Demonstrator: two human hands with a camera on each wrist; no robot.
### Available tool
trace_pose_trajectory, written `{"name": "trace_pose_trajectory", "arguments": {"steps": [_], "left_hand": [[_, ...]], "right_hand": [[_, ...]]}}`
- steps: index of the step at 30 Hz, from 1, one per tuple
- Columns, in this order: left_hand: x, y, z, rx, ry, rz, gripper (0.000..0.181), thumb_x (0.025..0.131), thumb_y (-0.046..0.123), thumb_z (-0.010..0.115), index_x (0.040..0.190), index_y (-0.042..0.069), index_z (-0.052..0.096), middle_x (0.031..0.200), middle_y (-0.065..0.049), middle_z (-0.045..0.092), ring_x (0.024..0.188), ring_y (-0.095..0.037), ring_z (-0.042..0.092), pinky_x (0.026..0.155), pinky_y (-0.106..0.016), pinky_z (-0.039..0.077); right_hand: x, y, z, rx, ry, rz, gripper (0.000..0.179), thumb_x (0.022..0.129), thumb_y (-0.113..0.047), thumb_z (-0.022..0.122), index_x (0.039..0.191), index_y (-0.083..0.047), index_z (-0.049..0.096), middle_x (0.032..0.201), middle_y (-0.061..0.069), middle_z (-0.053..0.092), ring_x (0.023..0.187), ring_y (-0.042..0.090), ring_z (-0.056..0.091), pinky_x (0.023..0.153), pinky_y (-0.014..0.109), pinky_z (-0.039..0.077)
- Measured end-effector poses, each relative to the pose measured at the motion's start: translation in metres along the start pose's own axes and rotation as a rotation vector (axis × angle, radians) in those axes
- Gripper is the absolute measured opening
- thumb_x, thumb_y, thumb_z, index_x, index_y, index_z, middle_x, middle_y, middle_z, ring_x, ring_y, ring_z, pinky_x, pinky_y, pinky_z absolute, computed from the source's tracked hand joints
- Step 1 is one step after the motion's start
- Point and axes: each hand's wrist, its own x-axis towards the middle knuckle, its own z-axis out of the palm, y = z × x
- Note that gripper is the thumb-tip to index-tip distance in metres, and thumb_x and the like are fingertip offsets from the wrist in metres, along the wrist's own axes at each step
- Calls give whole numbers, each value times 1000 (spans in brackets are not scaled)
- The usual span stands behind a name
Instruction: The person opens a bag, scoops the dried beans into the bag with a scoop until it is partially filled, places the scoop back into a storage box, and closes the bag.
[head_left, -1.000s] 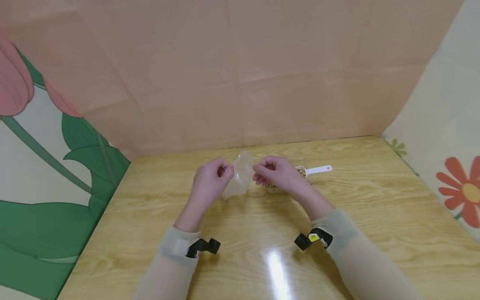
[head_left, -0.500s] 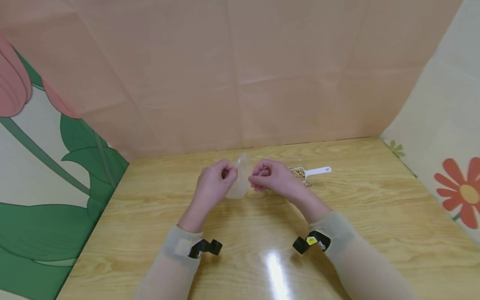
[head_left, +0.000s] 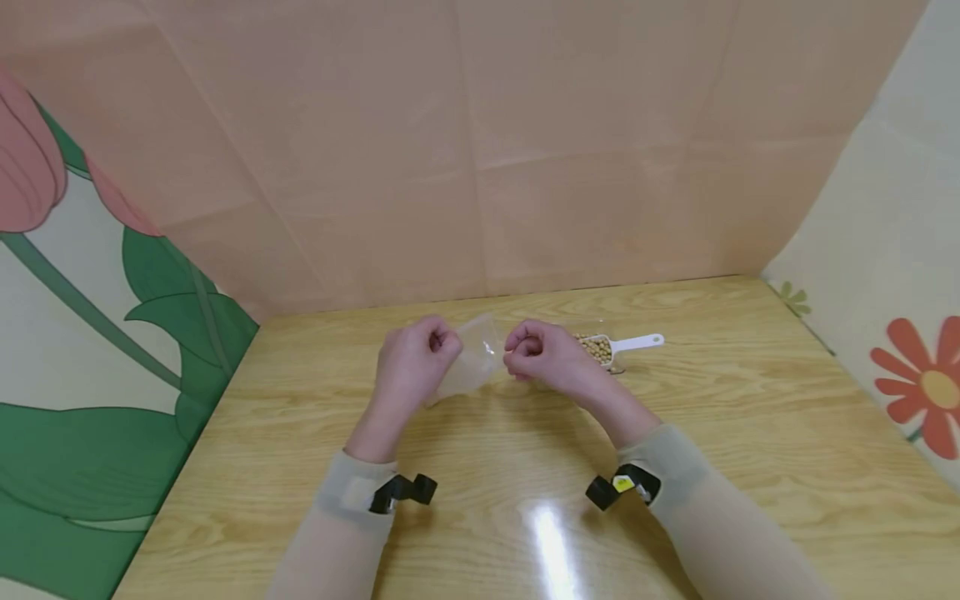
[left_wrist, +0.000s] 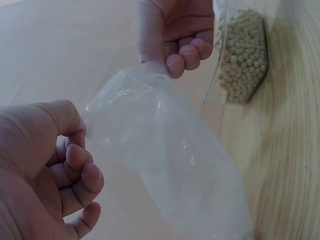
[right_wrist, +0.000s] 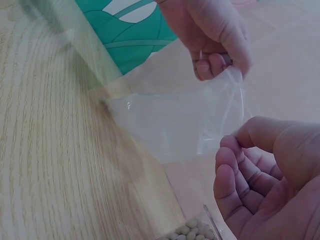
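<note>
A thin, clear plastic bag (head_left: 468, 358) is stretched between my two hands above the table. My left hand (head_left: 412, 358) pinches one side of its edge between thumb and index finger, the other fingers loosely curled. On the opposite side, my right hand (head_left: 551, 354) pinches the bag's edge the same way, as both wrist views show. The bag's body (left_wrist: 195, 165) hangs down from the pinched edge, with nothing visible inside. Just beyond the right hand stands a clear container of pale round beans (left_wrist: 245, 60), partly hidden by that hand in the head view.
A white scoop (head_left: 637, 341) lies in the beans, its handle sticking out to the right. The wooden table (head_left: 480, 517) meets a pink backdrop (head_left: 360, 167) behind. Flower-printed panels (head_left: 900, 250) border the sides.
My hands first came closer together, then the left one moved back leftward, drawing the bag out wider and flatter. The right hand has shifted only slightly. Container and scoop stay put.
</note>
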Motion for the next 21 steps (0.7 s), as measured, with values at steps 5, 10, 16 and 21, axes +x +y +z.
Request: {"name": "trace_pose_trajectory", "arguments": {"steps": [5,10,16,21], "left_hand": [[0,0,-3,15,13,21,16,96,12,68,81,14,64,67,2,60,56,-16,50,59,-36,42],[1,0,-1,-50,-58,-49,14,100,16,67,86,14,67,72,1,60,62,-17,51,62,-36,43],[1,1,3,-131,-132,-103,20,107,22,63,90,15,68,73,-1,58,64,-19,50,64,-37,43],[1,0,8,-143,-124,-96,22,108,23,64,88,15,66,71,0,54,63,-18,48,62,-37,41]], "right_hand": [[0,0,1,2,3,-9,21,103,-11,73,121,-5,65,87,8,69,81,28,65,74,42,52],[0,1,1,-15,19,-14,21,103,-13,73,121,-5,65,87,8,69,79,23,63,73,40,51],[1,1,3,-38,21,-21,21,105,-15,75,120,-3,66,91,12,74,84,31,69,80,44,57],[-1,0,3,-18,19,-14,18,108,-15,73,120,-4,67,98,15,76,94,42,71,87,54,60]]}}
